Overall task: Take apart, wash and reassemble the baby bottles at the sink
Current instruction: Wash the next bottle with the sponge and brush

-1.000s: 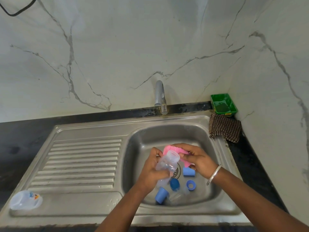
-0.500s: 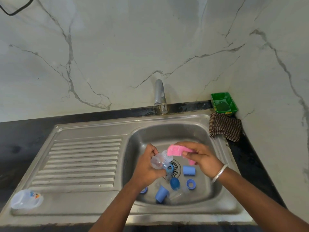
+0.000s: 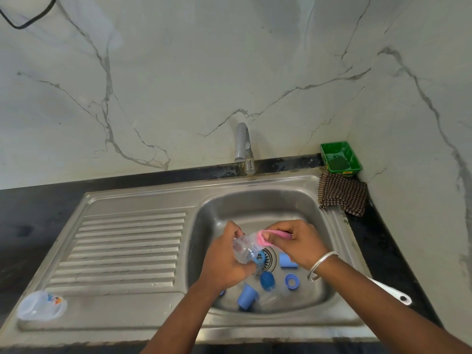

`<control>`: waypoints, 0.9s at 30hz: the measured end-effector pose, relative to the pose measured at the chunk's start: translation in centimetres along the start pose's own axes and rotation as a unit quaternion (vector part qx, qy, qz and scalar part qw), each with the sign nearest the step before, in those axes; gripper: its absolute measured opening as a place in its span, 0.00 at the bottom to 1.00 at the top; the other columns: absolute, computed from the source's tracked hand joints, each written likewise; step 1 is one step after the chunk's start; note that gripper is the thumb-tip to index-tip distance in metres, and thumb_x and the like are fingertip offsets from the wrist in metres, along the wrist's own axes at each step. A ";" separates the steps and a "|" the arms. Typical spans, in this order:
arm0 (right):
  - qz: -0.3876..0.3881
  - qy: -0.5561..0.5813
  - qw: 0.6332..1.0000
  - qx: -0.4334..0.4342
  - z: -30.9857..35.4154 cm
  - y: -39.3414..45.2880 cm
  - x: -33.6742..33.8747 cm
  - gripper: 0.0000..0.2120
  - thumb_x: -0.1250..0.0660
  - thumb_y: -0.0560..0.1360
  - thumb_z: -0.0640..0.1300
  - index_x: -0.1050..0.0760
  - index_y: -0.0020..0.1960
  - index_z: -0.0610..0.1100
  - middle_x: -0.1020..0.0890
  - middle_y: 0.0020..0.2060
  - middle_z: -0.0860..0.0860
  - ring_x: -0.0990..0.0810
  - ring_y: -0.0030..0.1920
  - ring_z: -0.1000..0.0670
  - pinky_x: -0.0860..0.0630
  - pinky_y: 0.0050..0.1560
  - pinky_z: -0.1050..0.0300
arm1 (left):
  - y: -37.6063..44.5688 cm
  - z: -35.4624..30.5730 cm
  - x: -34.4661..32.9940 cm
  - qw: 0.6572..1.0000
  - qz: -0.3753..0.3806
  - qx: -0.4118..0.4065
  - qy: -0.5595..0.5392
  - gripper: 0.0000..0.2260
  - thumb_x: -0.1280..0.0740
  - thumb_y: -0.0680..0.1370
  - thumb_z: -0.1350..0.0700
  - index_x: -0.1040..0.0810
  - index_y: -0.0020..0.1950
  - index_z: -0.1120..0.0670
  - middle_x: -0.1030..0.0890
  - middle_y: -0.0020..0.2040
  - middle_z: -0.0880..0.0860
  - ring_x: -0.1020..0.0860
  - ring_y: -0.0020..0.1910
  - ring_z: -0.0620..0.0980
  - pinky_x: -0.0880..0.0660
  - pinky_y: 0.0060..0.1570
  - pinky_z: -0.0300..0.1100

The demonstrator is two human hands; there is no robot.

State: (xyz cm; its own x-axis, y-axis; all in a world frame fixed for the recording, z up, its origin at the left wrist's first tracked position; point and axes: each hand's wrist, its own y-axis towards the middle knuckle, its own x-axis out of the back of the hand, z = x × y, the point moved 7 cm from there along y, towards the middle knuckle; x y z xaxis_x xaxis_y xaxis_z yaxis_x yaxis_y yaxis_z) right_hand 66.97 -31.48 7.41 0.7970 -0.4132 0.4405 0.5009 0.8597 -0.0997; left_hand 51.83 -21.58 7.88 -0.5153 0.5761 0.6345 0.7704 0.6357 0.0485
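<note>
The left hand (image 3: 224, 261) holds the bottle (image 3: 246, 251) with its mouth toward the right hand (image 3: 296, 241), which pinches the sponge (image 3: 265, 237) at it.

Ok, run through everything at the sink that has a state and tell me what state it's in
Tap: off, no water showing.
Clear bottle: open, held by left hand.
Pink sponge: pinched by right hand at the bottle's mouth.
Blue caps: off, loose in the sink.
Checked cloth: lying crumpled.

Black worktop (image 3: 38, 213), steel sink (image 3: 132, 325) set in. Checked cloth (image 3: 342, 198) and green tray (image 3: 341, 157) in far right corner; clear bottle body (image 3: 42, 305) lying on drainboard.
</note>
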 end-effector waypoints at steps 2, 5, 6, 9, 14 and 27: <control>-0.027 -0.022 0.999 -0.022 -0.4 0.1 0.3 0.07 0.26 0.67 0.59 0.17 0.43 0.61 0.16 0.36 0.60 0.18 0.40 0.61 0.19 0.48 0.54 | -0.1 0.0 0.0 1.000 0.001 -0.005 0.016 0.23 0.27 0.59 0.45 0.35 0.48 0.45 0.23 0.39 0.44 0.24 0.35 0.45 0.25 0.34 0.49; -0.016 -0.067 0.996 -0.062 -0.6 0.0 0.1 0.11 0.27 0.62 0.63 0.19 0.42 0.62 0.17 0.34 0.60 0.19 0.37 0.60 0.19 0.45 0.53 | -0.2 -0.1 -0.2 0.999 0.019 -0.015 0.041 0.23 0.29 0.59 0.45 0.35 0.48 0.46 0.23 0.38 0.46 0.24 0.34 0.48 0.25 0.35 0.53; 0.004 -0.086 0.994 -0.062 -0.4 0.0 -0.3 0.11 0.30 0.61 0.64 0.19 0.41 0.62 0.17 0.35 0.61 0.19 0.37 0.60 0.19 0.45 0.53 | -0.2 -0.2 -0.2 0.999 0.023 -0.017 0.043 0.23 0.29 0.59 0.45 0.34 0.48 0.47 0.23 0.38 0.47 0.24 0.34 0.48 0.26 0.35 0.53; 0.060 -0.089 0.994 -0.018 1.1 -0.3 -1.3 0.11 0.34 0.65 0.63 0.19 0.45 0.65 0.16 0.39 0.61 0.18 0.41 0.60 0.20 0.47 0.51 | -0.2 0.1 0.0 1.000 0.025 0.002 0.016 0.23 0.28 0.58 0.46 0.34 0.47 0.47 0.23 0.37 0.47 0.26 0.33 0.48 0.26 0.34 0.53; 0.102 -0.067 0.992 0.040 3.0 -0.6 -1.5 0.15 0.31 0.71 0.42 0.19 0.49 0.63 0.20 0.42 0.49 0.21 0.44 0.55 0.23 0.49 0.54 | -0.1 1.1 1.1 0.998 0.032 0.005 0.048 0.22 0.29 0.58 0.45 0.36 0.46 0.45 0.22 0.40 0.43 0.24 0.38 0.44 0.25 0.38 0.49; 0.171 -0.142 0.975 -0.015 4.5 -0.4 -4.2 0.15 0.28 0.66 0.33 0.23 0.49 0.48 0.21 0.49 0.50 0.21 0.33 0.57 0.22 0.32 0.60 | -0.3 3.1 3.1 0.995 0.068 -0.067 0.024 0.19 0.29 0.61 0.49 0.32 0.47 0.49 0.19 0.44 0.44 0.20 0.43 0.45 0.22 0.40 0.51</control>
State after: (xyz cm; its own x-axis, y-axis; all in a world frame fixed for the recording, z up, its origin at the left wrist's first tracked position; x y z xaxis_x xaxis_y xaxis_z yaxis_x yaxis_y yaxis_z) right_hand 61.89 -28.78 9.64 0.7949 -0.0010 0.6067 0.2359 0.9218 -0.3077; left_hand 48.78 -18.40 7.40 -0.3866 0.6245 0.6786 0.8763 0.4780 0.0594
